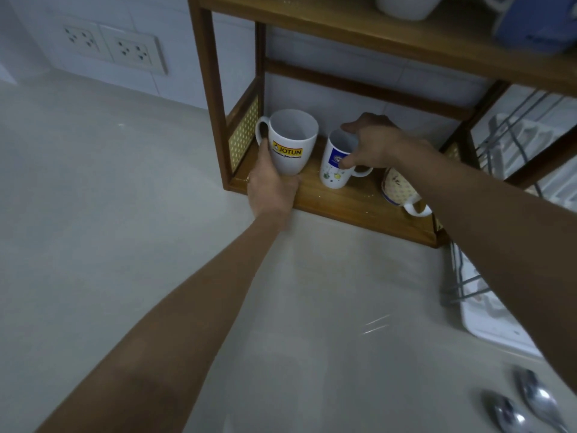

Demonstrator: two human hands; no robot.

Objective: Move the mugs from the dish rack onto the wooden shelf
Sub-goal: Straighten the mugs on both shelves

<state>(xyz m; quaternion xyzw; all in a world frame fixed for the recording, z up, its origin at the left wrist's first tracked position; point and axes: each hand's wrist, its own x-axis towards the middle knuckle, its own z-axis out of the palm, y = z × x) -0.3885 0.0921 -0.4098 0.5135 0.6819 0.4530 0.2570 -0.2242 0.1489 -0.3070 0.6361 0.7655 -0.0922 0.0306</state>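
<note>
A white mug with a yellow JOTUN logo (pixel 290 142) stands upright at the left end of the wooden shelf's bottom board (pixel 343 201). My left hand (pixel 271 182) grips its lower side. To its right a white mug with a blue band and dots (pixel 334 165) stands upright; my right hand (pixel 371 145) holds it by the rim. A third patterned mug (pixel 399 189) lies tipped on the board further right, partly behind my right forearm. The wire dish rack (pixel 512 145) is at the right edge.
A grey countertop (pixel 125 214) spreads in front of the shelf. Wall sockets (pixel 115 46) sit at the back left. Two metal spoons (pixel 524 404) lie at the bottom right. A white tray (pixel 493 326) lies under the rack. The upper shelf holds a white vessel (pixel 406 6) and a blue item (pixel 537 26).
</note>
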